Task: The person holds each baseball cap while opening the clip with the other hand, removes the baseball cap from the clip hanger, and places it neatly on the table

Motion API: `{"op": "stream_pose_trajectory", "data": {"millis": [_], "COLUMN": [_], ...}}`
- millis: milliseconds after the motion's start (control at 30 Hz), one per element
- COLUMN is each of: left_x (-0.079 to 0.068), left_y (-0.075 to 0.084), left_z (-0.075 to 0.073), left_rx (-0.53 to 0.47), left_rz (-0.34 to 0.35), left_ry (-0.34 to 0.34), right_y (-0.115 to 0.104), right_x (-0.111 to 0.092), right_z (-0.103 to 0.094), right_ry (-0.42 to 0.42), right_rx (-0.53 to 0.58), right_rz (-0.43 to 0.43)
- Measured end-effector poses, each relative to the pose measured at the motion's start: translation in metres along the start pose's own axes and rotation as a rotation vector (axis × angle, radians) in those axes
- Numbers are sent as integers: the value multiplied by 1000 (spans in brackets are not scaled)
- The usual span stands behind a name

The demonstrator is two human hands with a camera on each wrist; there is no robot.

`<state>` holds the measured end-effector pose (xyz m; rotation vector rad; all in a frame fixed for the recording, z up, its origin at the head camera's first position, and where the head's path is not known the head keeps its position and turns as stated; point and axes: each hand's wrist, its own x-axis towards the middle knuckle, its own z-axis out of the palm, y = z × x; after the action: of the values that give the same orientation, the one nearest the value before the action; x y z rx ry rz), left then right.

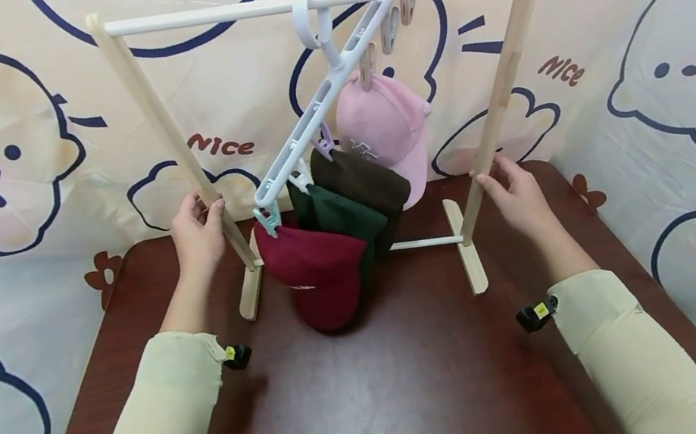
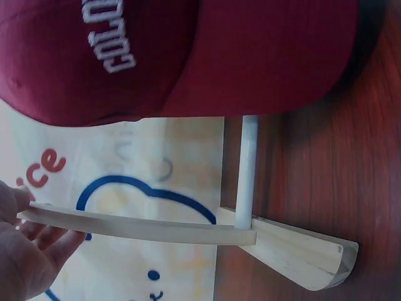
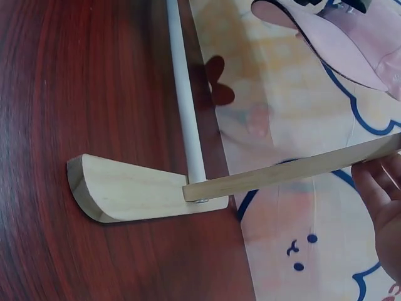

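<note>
Rack (image 1: 204, 17): stands on the table (image 1: 385, 395) near its far edge; probably light, stiff, best held by both sides.
Left hand (image 1: 197, 231): pinches the left post (image 1: 154, 115).
Right hand (image 1: 516, 195): pinches the right post (image 1: 505, 79).
Hanger (image 1: 312, 115): hooked atop, likely to swing.
Caps (image 1: 322, 267): four, clipped on, seemingly soft.
Table: dark, glossy, wood-grained.
Backdrop (image 1: 675, 147): cartoon-printed, behind and along both sides.

Looks like a small screened-off space, too plain to place in a home or a workplace with certainty. Walled at the back and both sides with creased, pale sheeting (image 1: 258, 94) printed with cartoon faces (image 1: 690, 71) and "Nice" lettering (image 1: 221, 145); fitted with a dark reddish-brown, wood-grained surface (image 1: 379, 404).
</note>
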<state>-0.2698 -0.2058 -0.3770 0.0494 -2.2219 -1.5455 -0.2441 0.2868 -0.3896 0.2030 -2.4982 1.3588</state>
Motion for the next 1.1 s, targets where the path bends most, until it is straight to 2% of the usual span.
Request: {"op": "stream_pose_trajectory", "data": {"millis": [300,833,967,1100], "left_x": [-8,-10,-10,-11], "left_y": [9,13,11,12], "left_z": [15,19,15,8], "left_rx": [-6,-9,-8,-27], "left_rz": [4,14,3,-40], "left_ry": [-11,-16,-59,-162], "right_y": [7,7,9,3], "right_x": [2,5,6,5], "right_z": [-13,-17,-16,-15], "right_ry": [13,25,24,20], "right_rx": [-38,-16,-13,-6], "right_rz": [72,84,90,102]}}
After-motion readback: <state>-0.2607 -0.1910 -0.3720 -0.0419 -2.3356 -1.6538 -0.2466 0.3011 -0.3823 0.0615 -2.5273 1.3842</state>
